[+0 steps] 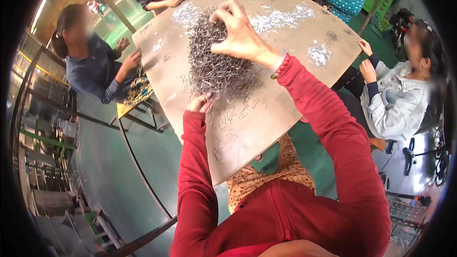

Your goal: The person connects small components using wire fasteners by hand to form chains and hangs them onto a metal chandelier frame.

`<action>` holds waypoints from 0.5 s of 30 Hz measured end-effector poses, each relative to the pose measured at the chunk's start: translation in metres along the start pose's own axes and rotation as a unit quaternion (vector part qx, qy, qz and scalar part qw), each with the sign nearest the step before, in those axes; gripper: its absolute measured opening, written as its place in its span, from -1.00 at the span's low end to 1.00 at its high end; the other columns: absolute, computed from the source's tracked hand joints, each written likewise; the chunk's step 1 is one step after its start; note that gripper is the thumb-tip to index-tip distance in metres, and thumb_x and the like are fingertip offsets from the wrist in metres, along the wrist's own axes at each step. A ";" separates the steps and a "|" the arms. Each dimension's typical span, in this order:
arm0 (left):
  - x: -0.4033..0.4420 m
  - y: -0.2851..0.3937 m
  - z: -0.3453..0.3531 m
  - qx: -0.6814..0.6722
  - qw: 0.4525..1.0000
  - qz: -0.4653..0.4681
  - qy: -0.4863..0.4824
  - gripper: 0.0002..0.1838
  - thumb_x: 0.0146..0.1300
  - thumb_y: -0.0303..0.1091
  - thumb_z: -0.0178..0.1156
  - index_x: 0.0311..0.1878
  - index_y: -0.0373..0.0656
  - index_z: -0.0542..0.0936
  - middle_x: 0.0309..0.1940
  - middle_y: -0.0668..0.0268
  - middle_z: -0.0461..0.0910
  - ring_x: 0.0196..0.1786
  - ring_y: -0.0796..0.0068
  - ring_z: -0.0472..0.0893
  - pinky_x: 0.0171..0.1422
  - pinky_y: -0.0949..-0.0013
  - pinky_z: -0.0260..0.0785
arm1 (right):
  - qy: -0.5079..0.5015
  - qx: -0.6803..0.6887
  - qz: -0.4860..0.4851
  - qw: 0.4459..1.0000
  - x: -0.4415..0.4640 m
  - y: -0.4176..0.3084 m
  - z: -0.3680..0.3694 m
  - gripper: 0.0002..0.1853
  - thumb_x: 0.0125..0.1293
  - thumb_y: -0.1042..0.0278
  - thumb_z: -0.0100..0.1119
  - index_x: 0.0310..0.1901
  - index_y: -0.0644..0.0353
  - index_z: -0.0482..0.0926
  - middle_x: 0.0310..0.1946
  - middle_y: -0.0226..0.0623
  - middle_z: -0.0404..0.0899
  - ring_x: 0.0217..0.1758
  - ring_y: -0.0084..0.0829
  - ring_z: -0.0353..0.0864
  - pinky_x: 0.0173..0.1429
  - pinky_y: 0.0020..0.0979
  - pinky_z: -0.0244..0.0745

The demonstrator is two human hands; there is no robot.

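Observation:
A big heap of small dark metal wire hooks (214, 62) lies on the tan table. Above its upper right side is my right hand (240, 33), thumb and curled fingers apart in a C shape with nothing visible between them. My left hand (200, 103) is at the heap's near edge, fingertips pinched together; whatever they hold is too small to make out. Loose bent wire pieces (231, 116) are scattered on the tabletop just right of that hand.
Piles of shiny small pieces (285, 18) lie across the far side of the table (281, 76), and a smaller shiny pile (319, 54) at the right. Several people sit around it, including a person in dark blue (93, 74) and a person in a light jacket (397, 95).

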State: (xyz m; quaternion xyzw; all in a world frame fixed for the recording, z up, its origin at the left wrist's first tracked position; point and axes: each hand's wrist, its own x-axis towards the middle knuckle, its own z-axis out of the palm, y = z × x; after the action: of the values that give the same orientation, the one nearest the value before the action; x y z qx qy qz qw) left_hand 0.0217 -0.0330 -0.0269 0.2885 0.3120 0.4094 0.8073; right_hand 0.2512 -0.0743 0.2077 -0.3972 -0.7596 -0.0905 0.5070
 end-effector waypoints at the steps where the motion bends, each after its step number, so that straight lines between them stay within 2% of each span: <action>1: 0.008 -0.009 -0.019 -0.024 1.000 0.011 0.015 -0.56 0.11 -0.68 0.14 0.10 -0.37 0.35 -0.08 0.02 0.51 -0.01 0.19 0.54 0.18 0.02 0.39 | -0.002 0.020 0.029 0.999 -0.003 0.000 -0.001 -0.54 -0.26 0.36 0.33 -0.22 0.20 0.42 -0.13 -0.19 0.24 0.08 -0.19 0.28 0.15 -0.21 0.32; 2: 0.013 -0.013 -0.028 -0.049 0.998 0.021 0.033 -0.53 0.11 -0.66 0.15 0.12 -0.35 0.35 -0.05 0.01 0.49 0.00 0.20 0.53 0.21 -0.05 0.35 | -0.002 0.029 0.042 0.999 -0.007 0.004 0.003 -0.52 -0.28 0.36 0.34 -0.21 0.18 0.43 -0.11 -0.15 0.25 0.07 -0.12 0.27 0.16 -0.17 0.31; 3: 0.011 -0.013 -0.020 -0.024 0.999 0.033 0.021 -0.45 0.10 -0.66 0.16 0.18 -0.32 0.27 -0.05 0.01 0.48 -0.01 0.21 0.53 0.21 -0.05 0.35 | -0.004 0.040 0.056 0.998 -0.010 0.007 0.008 -0.50 -0.30 0.35 0.35 -0.20 0.16 0.44 -0.09 -0.12 0.25 0.06 -0.06 0.26 0.17 -0.13 0.31; 5: 0.001 -0.011 0.004 0.024 0.998 0.057 0.000 -0.28 0.07 -0.66 0.17 0.30 -0.24 0.10 -0.06 0.01 0.46 -0.04 0.21 0.54 0.23 -0.04 0.34 | -0.023 0.000 0.044 0.999 -0.018 0.008 0.017 -0.51 -0.28 0.37 0.34 -0.20 0.17 0.43 -0.11 -0.15 0.24 0.07 -0.13 0.28 0.16 -0.17 0.33; 6: 0.000 -0.005 0.005 0.046 0.998 0.049 -0.006 -0.18 0.08 -0.69 0.13 0.34 -0.11 -0.07 -0.04 0.01 0.44 -0.05 0.20 0.54 0.25 -0.03 0.32 | -0.033 -0.020 0.037 0.999 -0.019 0.008 0.020 -0.52 -0.27 0.38 0.34 -0.20 0.18 0.42 -0.12 -0.17 0.23 0.08 -0.17 0.29 0.15 -0.20 0.34; 9: -0.013 -0.001 0.011 0.043 0.998 -0.003 0.052 -0.30 0.08 -0.73 0.10 0.26 -0.17 0.05 -0.03 -0.04 0.45 -0.06 0.09 0.56 0.12 0.12 0.47 | -0.058 0.023 0.087 0.994 -0.021 0.013 0.022 -0.52 -0.27 0.38 0.34 -0.20 0.15 0.42 -0.12 -0.16 0.23 0.06 -0.15 0.30 0.13 -0.18 0.37; 11: 0.006 -0.021 -0.025 0.005 1.000 0.017 -0.002 -0.35 0.06 -0.74 0.11 0.20 -0.20 0.10 0.07 -0.07 0.38 -0.03 0.05 0.55 0.13 0.13 0.48 | -0.034 0.010 0.064 0.997 -0.020 0.013 0.022 -0.52 -0.32 0.35 0.35 -0.25 0.13 0.40 -0.16 -0.16 0.21 0.00 -0.15 0.34 0.07 -0.18 0.42; 12: 0.003 -0.018 -0.012 0.026 0.999 0.018 0.021 -0.36 0.07 -0.73 0.14 0.19 -0.24 0.08 -0.01 -0.09 0.39 -0.01 0.01 0.54 0.15 0.04 0.45 | -0.032 -0.020 0.013 0.999 -0.016 0.017 0.022 -0.53 -0.13 0.30 0.33 -0.10 0.11 0.47 -0.09 -0.17 0.34 0.03 -0.24 0.40 0.04 -0.25 0.43; 13: 0.003 -0.011 0.003 0.048 0.998 0.018 0.040 -0.36 0.07 -0.73 0.16 0.17 -0.29 0.07 -0.08 -0.11 0.41 0.01 -0.03 0.53 0.18 -0.04 0.42 | -0.033 -0.029 0.003 0.999 -0.012 0.019 0.020 -0.53 -0.14 0.30 0.33 -0.10 0.12 0.47 -0.09 -0.17 0.34 0.03 -0.24 0.40 0.04 -0.25 0.43; 15: 0.020 -0.014 -0.011 0.068 0.997 0.019 -0.011 -0.36 0.06 -0.74 0.17 0.16 -0.31 0.09 -0.06 -0.12 0.40 0.01 -0.10 0.52 0.14 -0.02 0.45 | -0.045 -0.031 0.006 0.998 -0.009 0.011 0.014 -0.52 -0.15 0.30 0.34 -0.11 0.13 0.47 -0.10 -0.15 0.34 0.03 -0.23 0.39 0.05 -0.25 0.42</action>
State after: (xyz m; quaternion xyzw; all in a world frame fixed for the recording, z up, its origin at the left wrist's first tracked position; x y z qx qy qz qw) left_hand 0.0292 -0.0205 -0.0493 0.3535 0.3246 0.3993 0.7812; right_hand 0.2508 -0.0637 0.1901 -0.4213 -0.7761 -0.0928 0.4600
